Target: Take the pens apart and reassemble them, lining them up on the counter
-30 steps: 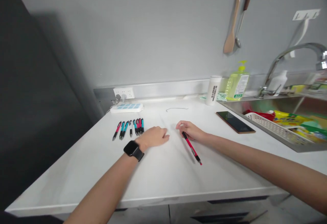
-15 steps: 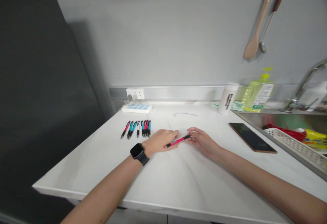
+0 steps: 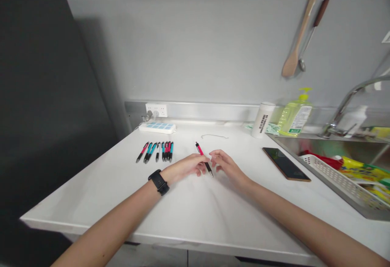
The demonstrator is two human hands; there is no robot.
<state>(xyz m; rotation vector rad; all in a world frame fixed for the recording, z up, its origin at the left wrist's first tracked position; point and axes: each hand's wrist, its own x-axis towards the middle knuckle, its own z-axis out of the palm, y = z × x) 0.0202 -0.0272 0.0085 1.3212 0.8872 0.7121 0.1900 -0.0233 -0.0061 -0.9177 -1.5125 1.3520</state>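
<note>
A red and black retractable pen (image 3: 203, 157) lies on the white counter (image 3: 195, 210), pointing away from me at a slant between my two hands. My left hand (image 3: 185, 168), with a black watch (image 3: 158, 182) on its wrist, has its fingertips at the pen's middle. I cannot tell if they grip it. My right hand (image 3: 224, 165) sits just to the right of the pen, fingers loosely apart. Left of my hands, several pens (image 3: 154, 151) in pink, teal and black lie side by side.
A white power strip (image 3: 157, 128) and wall socket (image 3: 156, 110) stand at the back. A thin wire (image 3: 215, 136), white tumbler (image 3: 263, 120), soap bottle (image 3: 295, 117) and phone (image 3: 285, 164) are on the right, beside a steel sink (image 3: 335, 165) holding a white basket.
The red pen has turned from lying crosswise between my hands to pointing away from me. My hands have drawn closer around it, and the view has shifted slightly.
</note>
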